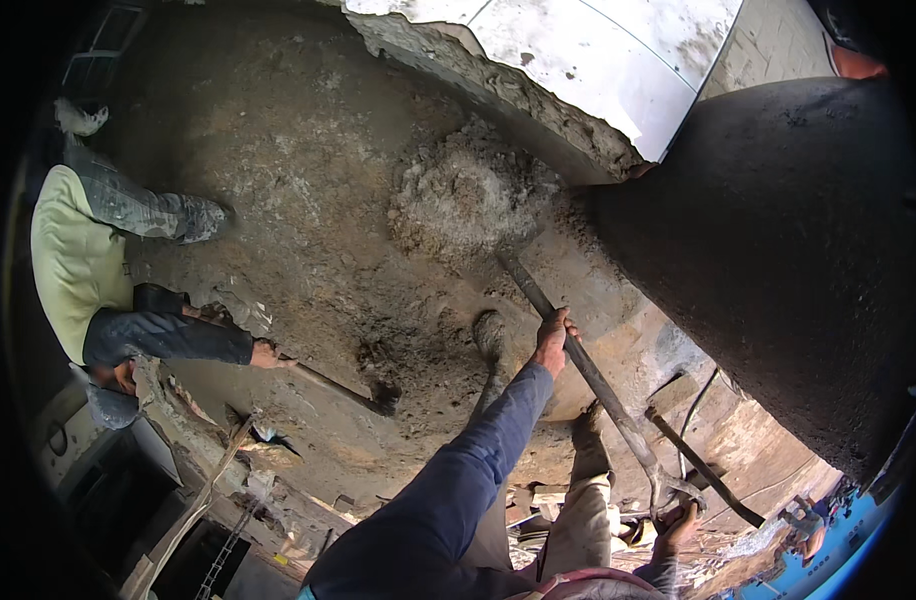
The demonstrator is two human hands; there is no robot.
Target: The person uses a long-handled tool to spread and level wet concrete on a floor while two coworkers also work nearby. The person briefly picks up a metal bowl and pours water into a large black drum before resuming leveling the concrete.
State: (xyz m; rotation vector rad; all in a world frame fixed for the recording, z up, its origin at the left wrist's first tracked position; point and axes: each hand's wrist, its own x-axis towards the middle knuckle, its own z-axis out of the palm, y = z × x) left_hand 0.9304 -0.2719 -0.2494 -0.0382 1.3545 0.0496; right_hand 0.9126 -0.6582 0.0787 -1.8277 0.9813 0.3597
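My left hand (555, 340) is closed around the shaft of a long-handled shovel (615, 406). At the shaft's forked end, low on the right, my right hand (681, 524) grips the handle. From there the shovel slants up and left to the lower edge of a grey, crumbly heap (468, 200) of sand or mortar mix. Its blade cannot be made out against the heap. Darker loose mix (408, 350) lies on the ground left of my left forearm.
A co-worker in a yellow vest (73, 260) bends at the left, holding a long-handled tool (333, 384) to the ground. A large dark rounded drum (768, 260) fills the right. Behind the heap stands a broken-edged slab (578, 60). Another long-handled tool (703, 468) lies near my right hand.
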